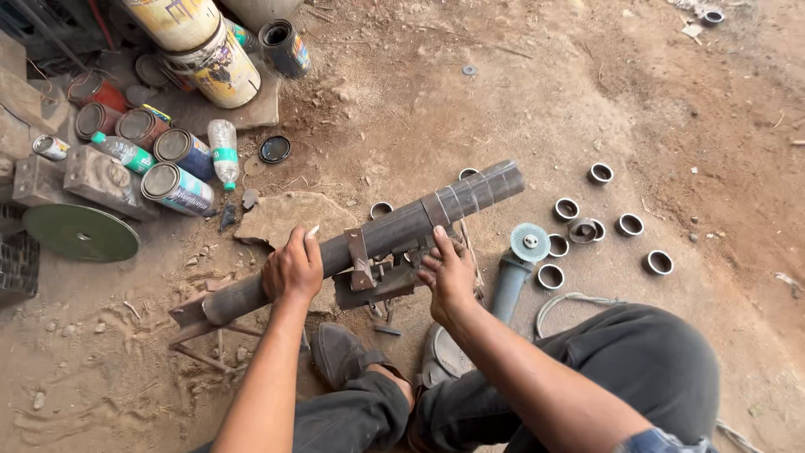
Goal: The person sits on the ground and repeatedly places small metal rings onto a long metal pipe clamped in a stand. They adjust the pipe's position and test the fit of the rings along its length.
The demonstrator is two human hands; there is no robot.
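L hand (293, 268): my fingers wrapped over the steel pipe (369, 242), near its lower end.
R hand (449, 273): closed on the clamp jig (377, 273) under pipe's mid.
Pipe: lies slanted on jig, above dirt floor (503, 109).
Nearby: angle grinder (516, 264) just R of my R hand; cut rings (630, 224) scattered beyond.

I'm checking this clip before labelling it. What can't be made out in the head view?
- Clamp under the long dark steel pipe: the right hand covers part of it.
- Grey angle grinder: its body runs behind the right forearm.
- Left hand: fingers wrap behind the pipe.
- Paint tins: stack cut by top edge.
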